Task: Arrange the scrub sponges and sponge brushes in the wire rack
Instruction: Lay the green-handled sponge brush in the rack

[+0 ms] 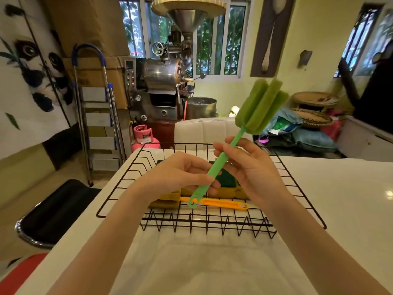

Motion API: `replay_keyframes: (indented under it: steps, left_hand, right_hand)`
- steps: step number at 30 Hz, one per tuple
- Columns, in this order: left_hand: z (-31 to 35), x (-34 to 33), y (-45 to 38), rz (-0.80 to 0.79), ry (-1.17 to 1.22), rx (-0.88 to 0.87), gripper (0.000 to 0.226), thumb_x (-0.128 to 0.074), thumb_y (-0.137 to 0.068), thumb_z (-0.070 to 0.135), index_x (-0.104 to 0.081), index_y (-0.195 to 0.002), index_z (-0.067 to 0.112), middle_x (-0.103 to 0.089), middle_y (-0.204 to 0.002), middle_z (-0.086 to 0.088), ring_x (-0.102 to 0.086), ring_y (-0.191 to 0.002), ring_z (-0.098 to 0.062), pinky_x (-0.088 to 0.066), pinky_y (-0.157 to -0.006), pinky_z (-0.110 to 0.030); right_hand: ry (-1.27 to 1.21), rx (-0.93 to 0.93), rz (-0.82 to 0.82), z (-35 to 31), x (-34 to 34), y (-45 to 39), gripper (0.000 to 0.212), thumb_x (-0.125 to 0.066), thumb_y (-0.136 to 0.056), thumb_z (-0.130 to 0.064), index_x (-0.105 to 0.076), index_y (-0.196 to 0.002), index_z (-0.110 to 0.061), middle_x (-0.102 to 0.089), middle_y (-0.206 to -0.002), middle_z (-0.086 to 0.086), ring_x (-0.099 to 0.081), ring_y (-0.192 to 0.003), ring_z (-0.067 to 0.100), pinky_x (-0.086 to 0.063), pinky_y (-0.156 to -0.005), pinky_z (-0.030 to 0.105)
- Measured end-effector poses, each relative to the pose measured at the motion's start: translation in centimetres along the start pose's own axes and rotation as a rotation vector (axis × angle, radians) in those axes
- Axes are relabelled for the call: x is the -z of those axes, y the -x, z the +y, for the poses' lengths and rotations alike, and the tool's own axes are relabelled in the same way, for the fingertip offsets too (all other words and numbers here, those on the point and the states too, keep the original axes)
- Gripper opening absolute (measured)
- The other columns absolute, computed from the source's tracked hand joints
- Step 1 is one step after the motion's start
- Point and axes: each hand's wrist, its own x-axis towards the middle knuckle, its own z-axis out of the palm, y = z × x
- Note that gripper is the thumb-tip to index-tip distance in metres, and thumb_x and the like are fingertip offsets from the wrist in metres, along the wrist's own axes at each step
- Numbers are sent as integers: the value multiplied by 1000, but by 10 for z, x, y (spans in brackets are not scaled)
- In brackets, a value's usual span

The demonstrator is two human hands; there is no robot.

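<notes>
A green sponge brush [260, 106] is held tilted above the black wire rack [297, 188], its foam head up and to the right. My left hand [180, 173] pinches the lower part of its handle, and my right hand [253, 167] grips the handle higher up. Inside the rack lies an orange sponge brush [221, 202], handle pointing right. Behind it are green-and-yellow scrub sponges [228, 184], partly hidden by my hands.
The rack stands on a white table [340, 199]. A white chair back [204, 129] is just beyond it, and a black stool [57, 207] stands to the left. A stepladder [97, 116], a pink gas cylinder [144, 137] and a metal roasting machine [168, 81] fill the background.
</notes>
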Motion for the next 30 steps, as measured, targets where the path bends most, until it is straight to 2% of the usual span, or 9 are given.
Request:
replay_keyframes:
  steps: [2, 6, 11, 13, 15, 18, 20, 23, 30]
  left_hand:
    - [-3, 4, 1, 12, -43, -12, 22, -59, -81, 10, -66, -102, 15, -75, -95, -7, -71, -85, -17, -57, -76, -25]
    - [-12, 14, 0, 87, -279, -39, 20, -61, -81, 12, -67, -100, 17, -75, -89, -2, -70, -81, -8, -53, -73, -18]
    - [-23, 19, -3, -3, -633, 45, 21, -61, -82, 16, -67, -100, 22, -72, -81, 9, -66, -75, -1, -50, -80, -19]
    - [-22, 21, -2, -68, -664, 70, 22, -61, -82, 17, -66, -102, 24, -73, -87, 7, -65, -80, -1, -50, -81, -17]
    - [-22, 24, -1, -115, -678, 81, 21, -61, -82, 19, -67, -100, 27, -73, -88, 8, -65, -81, 1, -49, -80, -16]
    - [-25, 23, 0, -175, -701, 104, 20, -61, -82, 18, -67, -99, 27, -71, -83, 12, -65, -80, 2, -50, -82, -20]
    - [-27, 16, -3, -190, -732, 126, 22, -61, -82, 17, -67, -102, 24, -71, -87, 10, -64, -78, 0, -50, -84, -23]
    - [-28, 2, -9, -171, -822, 105, 30, -58, -83, 10, -62, -111, 19, -69, -106, 0, -58, -85, -2, -48, -86, -19]
    - [-30, -22, -16, -236, -858, 144, 36, -52, -85, -1, -59, -116, 17, -64, -118, -6, -60, -104, -16, -47, -92, -26]
  right_hand:
    - [167, -22, 3, -4, 1, 0, 13, -63, -79, -12, -65, -92, -12, -75, -86, 4, -71, -86, 16, -58, -75, 27]
    - [928, -200, -199, -21, 0, 11, 17, -63, -81, -26, -70, -94, -17, -75, -88, 3, -71, -83, 11, -58, -78, 29]
    - [1259, 37, -408, -54, 0, 30, 40, -66, -77, -31, -55, -113, -44, -59, -110, -24, -56, -103, -2, -46, -85, 17]
    - [1485, -10, -424, -56, 15, 22, 55, -69, -75, -29, -44, -122, -45, -46, -117, -20, -44, -108, 1, -38, -84, 15]
    - [1644, -156, -453, -47, 31, 13, 60, -71, -73, -26, -41, -124, -39, -44, -113, -13, -43, -101, 7, -40, -81, 21]
    - [1623, -276, -465, -32, 42, 5, 49, -71, -70, -23, -46, -110, -39, -51, -103, -8, -50, -88, 9, -48, -75, 26]
    - [1636, -316, -478, -26, 46, 2, 48, -73, -69, -24, -47, -107, -36, -51, -103, -8, -51, -90, 11, -50, -76, 26]
    - [1673, -406, -499, -19, 49, -1, 53, -76, -67, -30, -46, -110, -32, -50, -105, -7, -51, -94, 15, -48, -72, 23]
    - [1659, -497, -572, -2, 53, -4, 33, -71, -74, -25, -46, -94, -28, -52, -99, -3, -50, -87, 16, -41, -61, 20]
